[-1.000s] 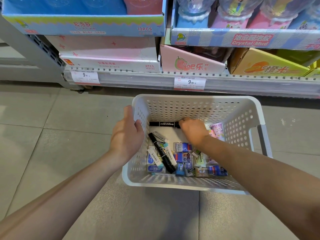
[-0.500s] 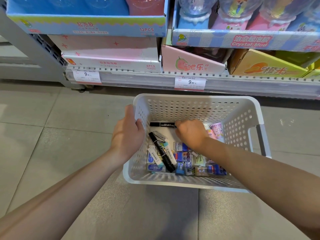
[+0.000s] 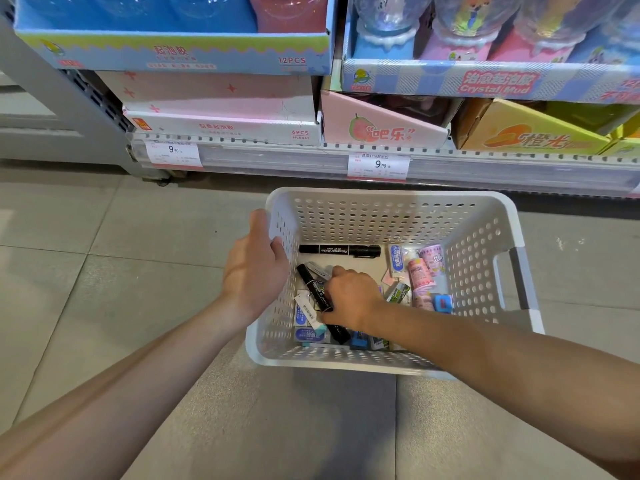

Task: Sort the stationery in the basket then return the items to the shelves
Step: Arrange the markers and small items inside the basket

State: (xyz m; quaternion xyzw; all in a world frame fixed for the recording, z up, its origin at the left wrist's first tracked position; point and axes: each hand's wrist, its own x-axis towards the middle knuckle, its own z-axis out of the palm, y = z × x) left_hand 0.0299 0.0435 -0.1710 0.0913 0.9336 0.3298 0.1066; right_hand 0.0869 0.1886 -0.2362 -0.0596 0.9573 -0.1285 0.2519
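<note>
Right hand (image 3: 351, 299) moved off far marker (image 3: 339, 250) onto near marker (image 3: 313, 289), fingers seemingly pinching it; left hand (image 3: 254, 271) grips basket (image 3: 391, 202).

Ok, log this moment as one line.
left hand: grips white perforated plastic basket rim | right hand: on diagonal black marker pen | second black marker: untouched, far wall

A white basket (image 3: 391, 216) sits open-topped on the floor (image 3: 104, 271), its perforated walls closing in all four sides. The left hand (image 3: 254, 271) grips the left rim, and the right hand (image 3: 353, 296) fills the middle, touching a slanted marker (image 3: 313, 287). A second marker (image 3: 339, 250) lies across the back wall, with bare bottom showing just in front of it. Erasers (image 3: 310, 336) crowd the near end; pink tubes (image 3: 420, 275) line the right. The shelf (image 3: 381, 161) edge stands close behind the basket.
</note>
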